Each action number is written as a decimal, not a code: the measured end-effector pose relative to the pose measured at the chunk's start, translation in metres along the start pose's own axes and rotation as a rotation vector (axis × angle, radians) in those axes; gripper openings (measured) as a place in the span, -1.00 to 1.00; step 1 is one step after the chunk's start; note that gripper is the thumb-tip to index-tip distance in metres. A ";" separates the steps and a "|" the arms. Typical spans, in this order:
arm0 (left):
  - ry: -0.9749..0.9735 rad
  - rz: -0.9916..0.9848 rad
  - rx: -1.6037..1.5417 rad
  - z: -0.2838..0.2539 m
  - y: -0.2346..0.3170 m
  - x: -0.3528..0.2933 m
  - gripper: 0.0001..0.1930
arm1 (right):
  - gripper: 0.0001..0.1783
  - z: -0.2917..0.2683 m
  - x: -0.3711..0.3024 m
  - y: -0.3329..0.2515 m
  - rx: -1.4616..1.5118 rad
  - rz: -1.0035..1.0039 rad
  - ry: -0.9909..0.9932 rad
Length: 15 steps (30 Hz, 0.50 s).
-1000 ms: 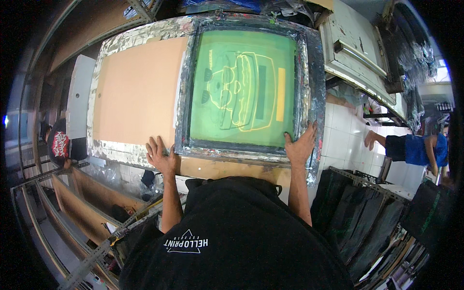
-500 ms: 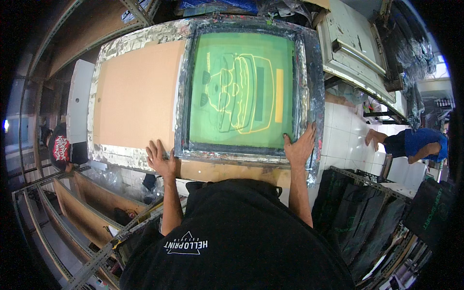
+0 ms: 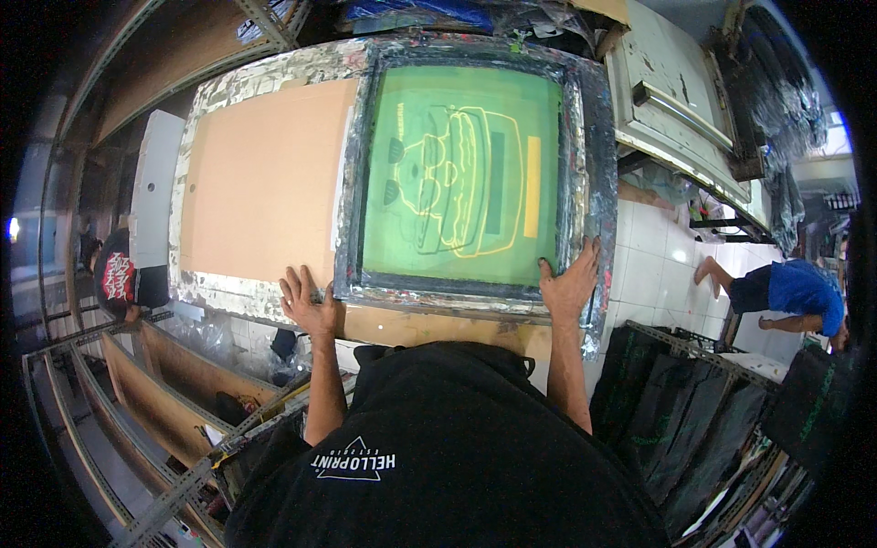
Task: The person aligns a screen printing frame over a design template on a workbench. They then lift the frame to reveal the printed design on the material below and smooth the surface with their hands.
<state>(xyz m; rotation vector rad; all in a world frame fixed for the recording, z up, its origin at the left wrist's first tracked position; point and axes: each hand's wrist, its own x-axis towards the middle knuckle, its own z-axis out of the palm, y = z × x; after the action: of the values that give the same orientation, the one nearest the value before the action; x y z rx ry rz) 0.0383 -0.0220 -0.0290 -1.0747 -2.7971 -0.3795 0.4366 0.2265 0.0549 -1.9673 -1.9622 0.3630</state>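
A printing screen (image 3: 512, 219) with green mesh in a dark, paint-stained frame lies on the worktable. Yellow and darker outlines of a cartoon figure and a burger-like shape show through its mesh. Left of it, a flat tan sheet (image 3: 260, 178) rests on the paint-flaked white board. My left hand (image 3: 308, 303) lies with fingers spread at the sheet's near right edge, its thumb by the frame's near left corner. My right hand (image 3: 570, 283) rests on the frame's near right corner, thumb on the inner side and fingers stretched along the right side.
At the far right stands a worn white table (image 3: 671, 91). Wooden shelves (image 3: 164, 393) are at the lower left, and a rack with dark panels (image 3: 649, 384) at the lower right. One person in blue (image 3: 799, 292) is at the right; another in black (image 3: 119, 274) is at the left.
Both my hands keep about the same places on the sheet and the frame. The outlines seen through the mesh have shifted slightly. At the right, the person in blue has bent farther over.
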 end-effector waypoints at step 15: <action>0.001 -0.018 -0.059 -0.007 0.007 0.001 -0.21 | 0.06 -0.001 -0.001 -0.001 -0.015 0.011 -0.009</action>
<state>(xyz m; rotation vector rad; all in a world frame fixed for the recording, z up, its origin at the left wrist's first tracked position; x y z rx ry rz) 0.0426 -0.0188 -0.0211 -1.0611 -2.8134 -0.4678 0.4361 0.2257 0.0557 -1.9895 -1.9666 0.3615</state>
